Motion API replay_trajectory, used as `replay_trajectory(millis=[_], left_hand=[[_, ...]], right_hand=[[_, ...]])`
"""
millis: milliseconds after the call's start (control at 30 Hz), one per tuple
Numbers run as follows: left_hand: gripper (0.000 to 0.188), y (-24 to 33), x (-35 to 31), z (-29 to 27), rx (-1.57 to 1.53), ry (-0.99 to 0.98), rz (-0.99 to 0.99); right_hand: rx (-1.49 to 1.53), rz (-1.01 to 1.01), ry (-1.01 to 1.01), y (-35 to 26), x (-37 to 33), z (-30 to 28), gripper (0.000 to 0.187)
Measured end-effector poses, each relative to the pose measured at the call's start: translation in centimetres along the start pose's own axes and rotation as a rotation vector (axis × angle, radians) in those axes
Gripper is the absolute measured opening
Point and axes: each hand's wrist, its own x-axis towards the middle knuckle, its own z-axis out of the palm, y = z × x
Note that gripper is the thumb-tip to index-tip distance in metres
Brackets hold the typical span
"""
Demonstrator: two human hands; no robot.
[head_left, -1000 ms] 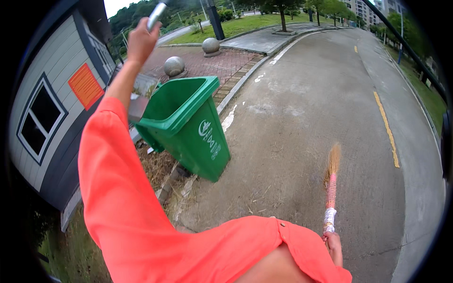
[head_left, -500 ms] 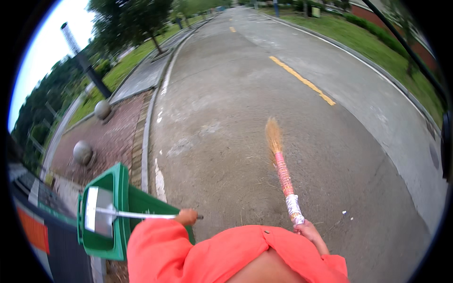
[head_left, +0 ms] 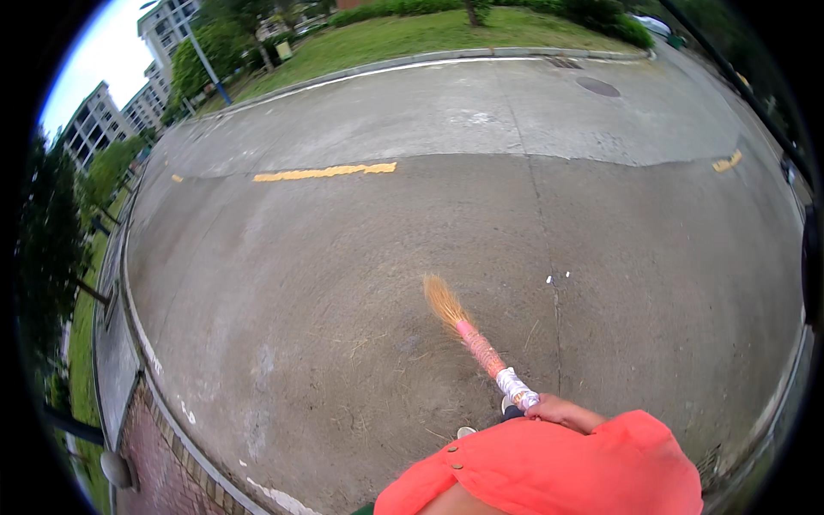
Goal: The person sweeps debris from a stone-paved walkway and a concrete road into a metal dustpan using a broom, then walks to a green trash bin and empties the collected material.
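A grey concrete road [head_left: 283, 232] spreads in daylight, with yellow dashes [head_left: 326, 172] and a round manhole cover [head_left: 598, 87]. Beyond the far kerb [head_left: 515, 52] lies green lawn [head_left: 412, 36]; pale buildings [head_left: 99, 124] rise at upper left.

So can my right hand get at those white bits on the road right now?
Probably not: your right hand grips the broom, and the white bits lie farther out, though nothing visible stands between.

Tan, pink and white hand broom [head_left: 483, 350], coral shirt [head_left: 584, 468], grey road [head_left: 300, 257].
The broom's bristles [head_left: 443, 300] are golden tan, its binding [head_left: 486, 354] ringed in pink, its grip wrapping [head_left: 516, 387] mottled white. Broken yellow stripes [head_left: 326, 172] mark the road; green lawn [head_left: 403, 34] borders its far edge, reddish brick paving [head_left: 153, 438] its near left corner.
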Motion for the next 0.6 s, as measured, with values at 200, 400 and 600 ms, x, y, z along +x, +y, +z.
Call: replay_trajectory(millis=[200, 400, 600], left_hand=[[0.031, 6.0, 5.6, -6.6, 0.122, 0.028, 0.109], [0.034, 15.9, 10.4, -11.9, 0.17, 0.055, 0.134], [0.037, 29.4, 13.8, -17.1, 0.174, 0.128, 0.097]], right_hand=[[-0.107, -0.008, 0.114, 0.7, 0.1, -4.2, 0.024], [-0.029, -0.09, 0.254, -2.5, -1.5, -11.2, 0.038], [0.079, -0.151, 0.264, -2.2, 5.3, -25.4, 0.056]])
